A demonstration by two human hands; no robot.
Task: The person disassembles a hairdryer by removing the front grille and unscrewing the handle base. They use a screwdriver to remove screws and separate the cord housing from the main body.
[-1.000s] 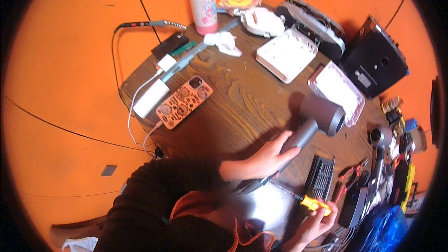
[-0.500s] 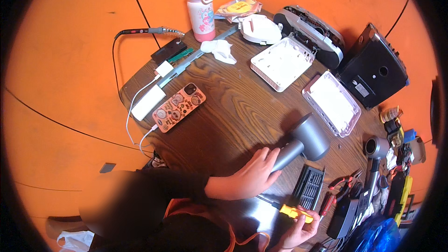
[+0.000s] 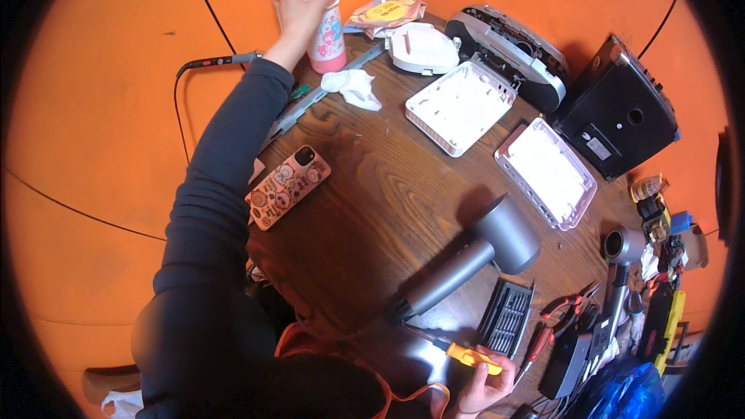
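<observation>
Left hand moved: matte cylindrical dryer → rounded bottle, fingers spread | right hand: gripping yellow-handled screwdriver

Glares white on the tabletop just left of the right hand. Bleaches two pale trays well beyond it. Drops to shadow left of the hair dryer near it. Smears at the dark sleeve well below the left hand. Curves and blackens toward the rim.

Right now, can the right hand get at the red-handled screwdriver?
Probably, yes: the red-handled screwdriver lies close by the right hand, with nothing visible covering its handle, though that hand holds the yellow-handled screwdriver.
</observation>
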